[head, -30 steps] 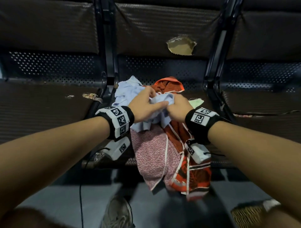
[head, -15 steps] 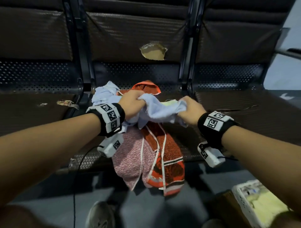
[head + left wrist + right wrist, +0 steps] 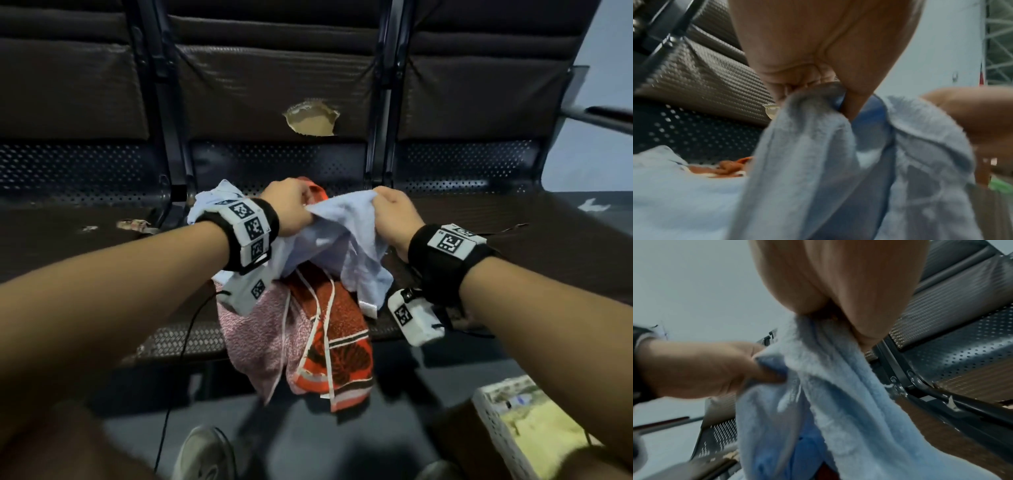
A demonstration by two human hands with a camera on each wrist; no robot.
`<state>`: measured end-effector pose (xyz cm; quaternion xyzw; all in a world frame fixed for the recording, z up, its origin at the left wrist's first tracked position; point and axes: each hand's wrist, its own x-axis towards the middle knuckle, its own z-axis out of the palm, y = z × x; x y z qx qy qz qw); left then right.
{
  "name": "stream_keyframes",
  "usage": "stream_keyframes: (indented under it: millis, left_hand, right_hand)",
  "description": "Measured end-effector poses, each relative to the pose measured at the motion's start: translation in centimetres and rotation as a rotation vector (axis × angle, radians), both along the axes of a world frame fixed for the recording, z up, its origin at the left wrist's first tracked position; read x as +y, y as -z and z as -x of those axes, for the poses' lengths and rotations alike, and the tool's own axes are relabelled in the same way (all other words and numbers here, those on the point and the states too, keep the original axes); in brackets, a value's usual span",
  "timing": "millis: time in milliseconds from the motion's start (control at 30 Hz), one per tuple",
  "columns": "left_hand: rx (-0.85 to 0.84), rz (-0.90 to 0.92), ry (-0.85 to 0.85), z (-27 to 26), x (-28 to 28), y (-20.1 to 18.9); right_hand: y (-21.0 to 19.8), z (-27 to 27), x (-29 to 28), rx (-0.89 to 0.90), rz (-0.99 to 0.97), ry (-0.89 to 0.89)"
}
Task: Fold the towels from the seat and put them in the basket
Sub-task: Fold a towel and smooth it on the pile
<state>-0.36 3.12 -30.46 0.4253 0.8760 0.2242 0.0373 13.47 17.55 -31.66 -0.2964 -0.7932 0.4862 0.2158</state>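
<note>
A light blue towel hangs between my two hands above the middle seat. My left hand pinches its top edge on the left, and my right hand grips the edge about a hand's width to the right. The wrist views show the blue towel bunched in my left fingers and the same towel hanging from my right fist. Under it a pink speckled towel and an orange patterned towel drape over the seat's front edge. A white basket with yellow cloth inside sits at the lower right.
Dark perforated seats stand in a row; the middle backrest has a torn hole. My shoe is on the grey floor below. A thin black cable hangs from my left wrist.
My hands have drawn apart along the blue towel's edge and lifted it off the pile. The head view has swung right, bringing the basket into view.
</note>
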Motion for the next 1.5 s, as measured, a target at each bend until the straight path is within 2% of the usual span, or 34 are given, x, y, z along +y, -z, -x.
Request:
stream_keyframes:
  millis: [67,100,167,267,300,400,467,533,700,933,1067,1133,1200,1300,1400,1467,1500]
  left_hand:
    - [0.010,0.151,-0.046,0.2,-0.9,-0.1]
    - [-0.030,0.160,-0.077,0.2,-1.3,-0.3]
    - [-0.219,0.014,-0.102,-0.1,-1.5,-0.9]
    - [-0.510,-0.340,-0.082,-1.3,-0.8,-2.7]
    - [-0.575,-0.412,-0.075,-1.9,-0.6,-3.3]
    - [-0.644,-0.494,-0.023,-3.3,-0.3,-4.0]
    - [-0.608,-0.529,-0.041,-3.6,-0.7,-3.4]
    - [-0.599,-0.540,-0.107,-3.2,-0.9,-2.4]
    - [-0.752,-0.596,-0.168,-2.1,-1.9,-0.9]
    - [-0.767,-0.711,-0.199,-2.1,-2.2,-0.8]
    - [-0.795,-0.795,-0.291,-1.6,-2.5,-1.2]
    - [-0.866,-0.830,-0.263,-1.8,-2.9,-1.8]
    - [-0.922,-0.841,-0.178,-2.5,-3.1,-2.5]
    - [-0.938,-0.832,-0.102,-3.7,-3.0,-3.2]
    - [-0.960,-0.880,-0.107,-4.1,-2.8,-3.7]
    - [-1.013,-0.898,-0.109,-4.1,-2.9,-4.2]
    - [-1.032,-0.903,-0.111,-4.0,-3.0,-4.3]
  right_hand:
    - [-1.4,-0.2,0.5,-0.012,-0.061,0.065]
    - [-2.1,-0.4,0.6,-0.048,-0.136,0.064]
    - [-2.9,-0.9,0.2,-0.120,-0.250,-0.011]
    - [-2.5,-0.9,-1.3,-0.416,-0.532,-0.138]
    - [-2.0,-0.7,-1.6,-0.449,-0.599,-0.141]
    - [-1.3,-0.1,-1.8,-0.257,-0.590,0.015]
    - [-1.3,-0.2,-2.0,-0.102,-0.698,0.115]
    - [-1.6,-0.6,-2.1,0.010,-0.825,0.132]
    - [-1.4,-1.1,-2.8,0.152,-0.591,0.043]
    - [0.2,-2.2,-2.6,-0.056,-0.554,-0.315]
    - [-0.1,-2.2,-3.2,-0.103,-0.702,-0.485]
    - [-0.2,-1.7,-3.7,-0.219,-0.787,-0.552]
    - [0.3,-1.5,-3.9,-0.464,-0.814,-0.579]
    - [1.1,-1.4,-4.1,-0.662,-0.784,-0.467]
    - [0.8,-1.4,-4.5,-0.528,-0.736,-0.340]
    - [0.7,-1.4,-5.1,-0.389,-0.555,-0.399]
    - [0.7,-1.3,-5.6,-0.382,-0.496,-0.435]
